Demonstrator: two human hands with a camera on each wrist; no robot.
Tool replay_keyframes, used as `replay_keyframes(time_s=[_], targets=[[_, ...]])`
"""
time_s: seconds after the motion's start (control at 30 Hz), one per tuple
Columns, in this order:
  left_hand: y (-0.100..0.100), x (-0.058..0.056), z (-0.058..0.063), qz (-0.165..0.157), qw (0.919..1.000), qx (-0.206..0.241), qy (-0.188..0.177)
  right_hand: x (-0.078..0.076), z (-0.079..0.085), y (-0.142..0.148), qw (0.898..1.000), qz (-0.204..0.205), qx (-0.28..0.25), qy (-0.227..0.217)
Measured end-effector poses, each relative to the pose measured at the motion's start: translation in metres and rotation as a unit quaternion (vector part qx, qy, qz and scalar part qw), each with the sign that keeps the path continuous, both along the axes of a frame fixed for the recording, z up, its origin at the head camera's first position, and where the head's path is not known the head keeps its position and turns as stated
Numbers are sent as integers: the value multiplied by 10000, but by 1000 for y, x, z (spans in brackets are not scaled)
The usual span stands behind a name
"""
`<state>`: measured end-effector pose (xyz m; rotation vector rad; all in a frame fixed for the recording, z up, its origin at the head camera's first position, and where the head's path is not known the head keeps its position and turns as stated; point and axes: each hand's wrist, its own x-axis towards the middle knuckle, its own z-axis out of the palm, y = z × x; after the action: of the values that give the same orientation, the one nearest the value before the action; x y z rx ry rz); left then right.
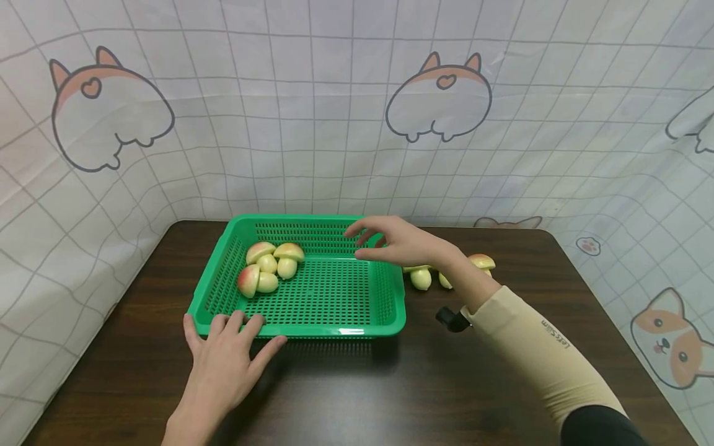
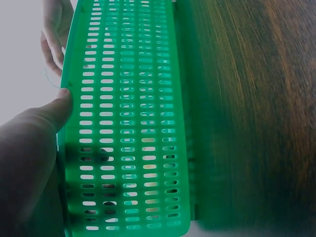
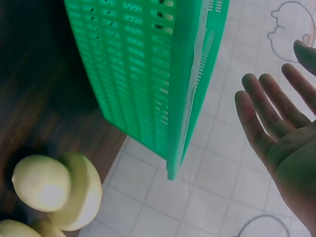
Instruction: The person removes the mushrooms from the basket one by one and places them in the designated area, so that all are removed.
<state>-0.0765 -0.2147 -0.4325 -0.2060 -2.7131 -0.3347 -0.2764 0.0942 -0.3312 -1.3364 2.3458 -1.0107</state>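
Note:
A green plastic basket [image 1: 334, 331] with slotted walls stands on the table. Inside it, towards the left, lie three mushroom-shaped pieces [image 1: 287, 266] with pale yellow stems and reddish-yellow caps. My left hand [image 1: 225, 359] rests its spread fingers on the near left rim; in the left wrist view the thumb [image 2: 61, 106] touches the rim's edge. Over the basket's right side, my right hand [image 1: 398, 241] hovers with loosely bent fingers and holds nothing. More such mushrooms [image 1: 421, 279] lie on the table right of the basket, partly hidden by the right forearm.
The dark wooden table [image 1: 346, 396] extends in front of the basket and to both sides. Behind it hangs a white gridded cloth [image 1: 312, 124] with corgi drawings. A small black device [image 1: 452, 319] is on the underside of the right wrist.

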Motion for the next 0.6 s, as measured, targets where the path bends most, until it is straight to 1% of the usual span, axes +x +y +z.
replay_keyframes(time_s=[0.3, 0.6], targets=[[2, 0, 1, -27, 10000, -13, 41, -3, -4, -18, 9998, 173, -69, -42], [1, 0, 0, 44, 9999, -64, -87, -8, -8, -47, 9995, 299, 73, -6]])
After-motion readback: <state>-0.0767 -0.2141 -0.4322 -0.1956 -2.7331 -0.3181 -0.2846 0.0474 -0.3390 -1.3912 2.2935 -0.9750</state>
